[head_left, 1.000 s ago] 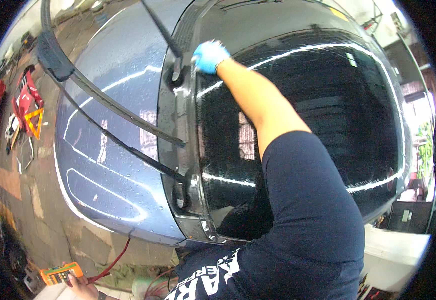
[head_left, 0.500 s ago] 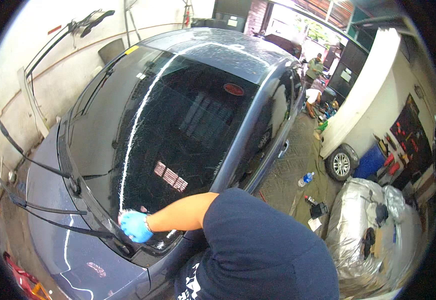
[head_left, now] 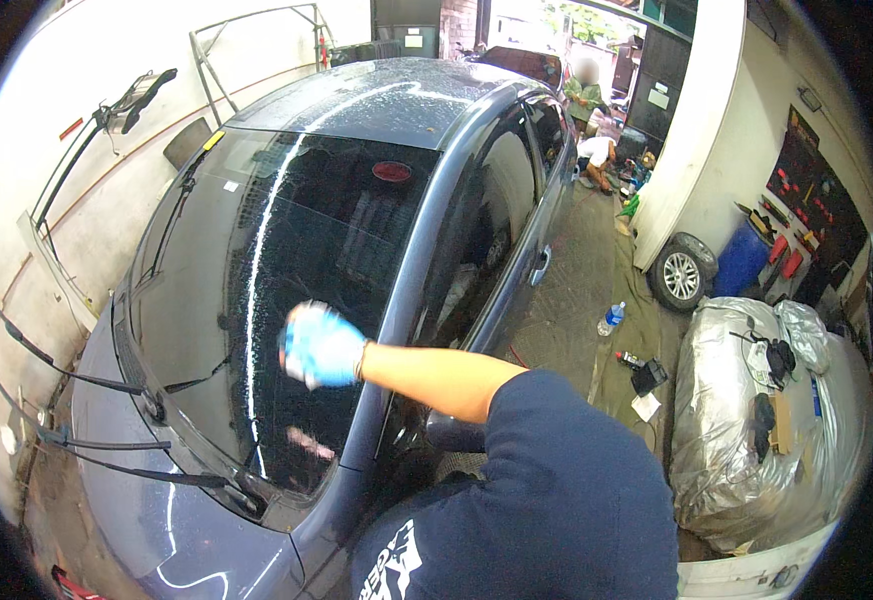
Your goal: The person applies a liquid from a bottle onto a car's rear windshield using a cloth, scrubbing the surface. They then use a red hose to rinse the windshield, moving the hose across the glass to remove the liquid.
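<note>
Too hard a rub from the right hand (head_left: pixel 327 347) could scratch the dark windshield (head_left: pixel 347 240), and a knock could snap the raised wiper (head_left: pixel 192 479) down. The windshield lies just beneath the gloved fingers (head_left: pixel 298 345), though contact is unclear; they look curled, but blur hides whether they hold anything.

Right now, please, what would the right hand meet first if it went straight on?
Most likely the windshield, spread under and ahead of the right hand; depth is unclear, so they may be touching.
</note>
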Demonstrator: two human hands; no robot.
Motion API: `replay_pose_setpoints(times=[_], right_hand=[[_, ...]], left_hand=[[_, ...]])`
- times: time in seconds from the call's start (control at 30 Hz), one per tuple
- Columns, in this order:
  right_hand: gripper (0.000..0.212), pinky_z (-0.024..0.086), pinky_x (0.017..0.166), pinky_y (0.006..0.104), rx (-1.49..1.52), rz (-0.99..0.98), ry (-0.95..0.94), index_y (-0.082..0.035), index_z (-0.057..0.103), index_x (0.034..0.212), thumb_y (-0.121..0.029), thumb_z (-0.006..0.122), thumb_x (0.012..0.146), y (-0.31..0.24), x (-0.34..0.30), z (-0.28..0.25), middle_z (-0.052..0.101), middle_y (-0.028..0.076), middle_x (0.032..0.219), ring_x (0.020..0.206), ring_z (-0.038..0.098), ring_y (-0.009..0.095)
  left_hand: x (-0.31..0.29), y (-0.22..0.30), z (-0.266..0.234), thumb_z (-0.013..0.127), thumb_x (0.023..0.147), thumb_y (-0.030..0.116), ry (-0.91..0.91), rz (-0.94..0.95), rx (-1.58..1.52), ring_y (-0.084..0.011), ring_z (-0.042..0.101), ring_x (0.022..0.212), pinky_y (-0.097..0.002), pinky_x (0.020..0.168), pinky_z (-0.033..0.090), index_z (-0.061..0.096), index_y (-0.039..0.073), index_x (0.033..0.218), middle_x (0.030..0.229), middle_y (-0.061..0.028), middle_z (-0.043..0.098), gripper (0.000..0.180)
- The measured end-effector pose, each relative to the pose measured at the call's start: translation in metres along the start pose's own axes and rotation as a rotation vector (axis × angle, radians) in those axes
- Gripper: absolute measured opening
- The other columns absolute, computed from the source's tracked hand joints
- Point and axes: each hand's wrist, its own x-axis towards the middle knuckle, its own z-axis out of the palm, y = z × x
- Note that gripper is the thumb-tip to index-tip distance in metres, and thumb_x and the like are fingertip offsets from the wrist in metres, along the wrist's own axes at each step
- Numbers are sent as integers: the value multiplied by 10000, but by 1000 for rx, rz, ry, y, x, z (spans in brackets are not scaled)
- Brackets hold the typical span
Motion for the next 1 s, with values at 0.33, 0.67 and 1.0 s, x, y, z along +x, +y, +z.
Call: replay_pose_setpoints(times=[0.33,0.67,1.0], right_hand=[[212,427,1079,536,-234,119,123,-132,738,867,-306,617,864,-74,-11,60,689,147,1031,1115,611,371],[208,403,1165,514,38,-129,-88,-154,756,905,-320,673,811,-141,-67,162,719,93,1136,1241,609,332],[193,472,742,512,-591,453,332,-224,743,833,-397,661,817,204,16,-128,708,49,836,884,670,279]], left_hand=[[6,-1,32,854,908,216,30,-240,195,-315,640,1179,-465,959,592,611,64,1429,1357,-228,626,595],[60,-111,-36,858,877,128,-360,207,518,-388,606,1240,-474,1007,570,608,101,1481,1548,-286,424,654],[34,-19,29,913,802,75,-88,-429,260,-274,646,1127,-435,918,588,473,41,1547,1350,-180,638,866]])
